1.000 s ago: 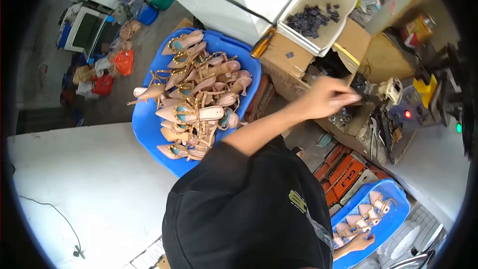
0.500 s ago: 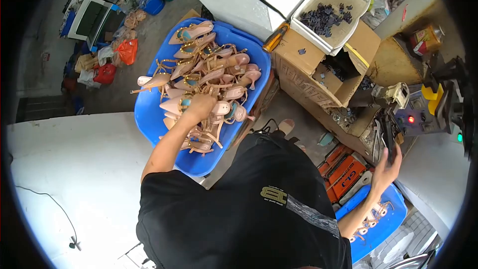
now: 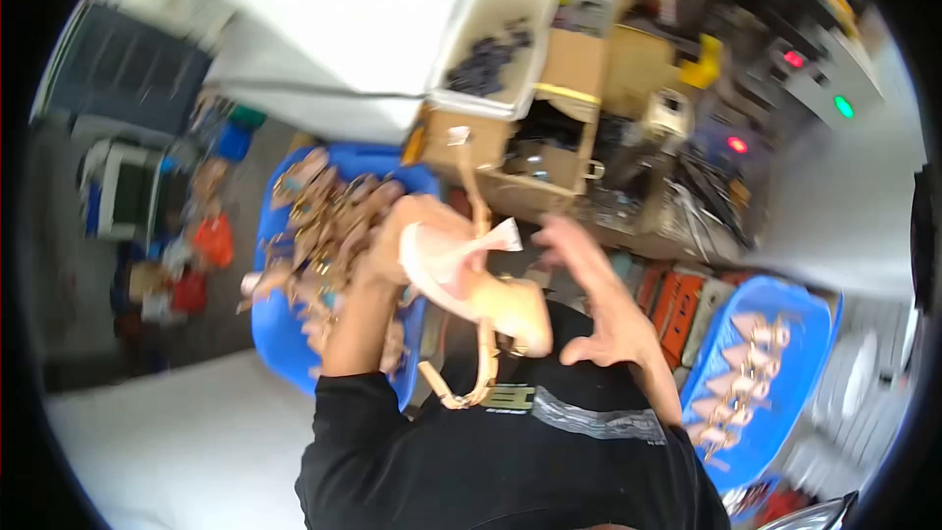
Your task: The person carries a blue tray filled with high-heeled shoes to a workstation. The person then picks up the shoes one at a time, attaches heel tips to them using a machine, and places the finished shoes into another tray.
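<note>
A pink high-heeled shoe [image 3: 456,280] with studded straps hangs in front of the black shirt, blurred by motion. Around its left side my left hand [image 3: 407,236] is closed. To the right of the shoe, my right hand [image 3: 603,309] has its fingers spread and curved, apart from it and holding nothing. Behind my left forearm, a heap of similar shoes [image 3: 334,211] fills a blue tub [image 3: 275,334]. Several more pink shoes [image 3: 741,383] lie in a row in a second blue tub [image 3: 790,417] at the right.
A white tray [image 3: 535,15] of small dark pieces rests on an open cardboard box [image 3: 471,142]. Beyond it stands a machine [image 3: 672,118] with red and green lights and tools nearby. Orange boxes [image 3: 679,314] stand beside the right tub. Plastic bags [image 3: 211,240] lie on the far-left floor.
My left hand has lifted a shoe out of the heap and brought it in front of the body. My right hand has moved left, away from the tools. The camera view has turned.
</note>
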A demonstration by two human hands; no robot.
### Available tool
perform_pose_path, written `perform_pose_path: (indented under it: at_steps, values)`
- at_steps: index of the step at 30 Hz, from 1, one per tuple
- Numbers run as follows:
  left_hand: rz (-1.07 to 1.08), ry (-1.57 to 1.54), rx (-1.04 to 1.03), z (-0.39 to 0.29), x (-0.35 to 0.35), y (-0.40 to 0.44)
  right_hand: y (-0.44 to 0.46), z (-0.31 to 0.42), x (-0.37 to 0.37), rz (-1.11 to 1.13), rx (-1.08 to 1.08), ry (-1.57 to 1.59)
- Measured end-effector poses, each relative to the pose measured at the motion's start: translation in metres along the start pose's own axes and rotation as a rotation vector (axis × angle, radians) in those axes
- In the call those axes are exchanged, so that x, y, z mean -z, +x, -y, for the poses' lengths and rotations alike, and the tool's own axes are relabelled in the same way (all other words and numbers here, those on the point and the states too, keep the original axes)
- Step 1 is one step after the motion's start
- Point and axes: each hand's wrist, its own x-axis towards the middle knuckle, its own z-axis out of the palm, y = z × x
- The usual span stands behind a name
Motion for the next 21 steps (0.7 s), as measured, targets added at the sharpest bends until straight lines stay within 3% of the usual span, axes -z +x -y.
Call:
perform_pose_path:
  at_steps: [1,2,4,5,7,9,11,13,15,18,21]
  values:
    - [0.014,-0.274,0.021,0.024,-0.019,0.024,-0.003,-0.006,0.001,0.074,0.024,0.110]
    - [-0.033,-0.232,0.245,0.050,-0.025,0.031,-0.015,-0.005,0.000,0.035,-0.107,0.363]
    - [-0.046,-0.139,0.435,0.066,-0.054,0.062,-0.047,-0.003,0.005,-0.216,-0.257,0.452]
    - [-0.026,-0.162,0.385,0.085,-0.066,0.068,-0.061,0.000,0.011,-0.335,-0.322,0.440]
    - [0.119,-0.280,0.397,0.114,-0.077,0.075,-0.074,0.020,0.024,-0.561,-0.407,0.175]
    - [0.048,-0.545,0.680,0.097,-0.095,0.084,-0.075,0.023,0.028,-0.699,-0.539,-0.300]
    - [0.009,-0.608,0.511,0.131,-0.085,0.085,-0.049,0.019,0.033,-0.840,-0.606,-0.534]
    - [-0.204,-0.839,0.553,0.152,-0.069,0.096,-0.023,-0.005,0.044,-0.899,-0.528,-0.651]
    - [-0.343,-0.688,0.601,0.153,-0.051,0.112,-0.002,-0.032,0.055,-0.894,-0.560,-0.710]
    - [-0.530,-0.685,0.504,0.183,-0.024,0.110,0.015,-0.042,0.056,-0.887,-0.566,-0.764]
    - [-0.553,-0.591,0.451,0.204,-0.008,0.101,0.024,-0.041,0.055,-0.872,-0.589,-0.791]
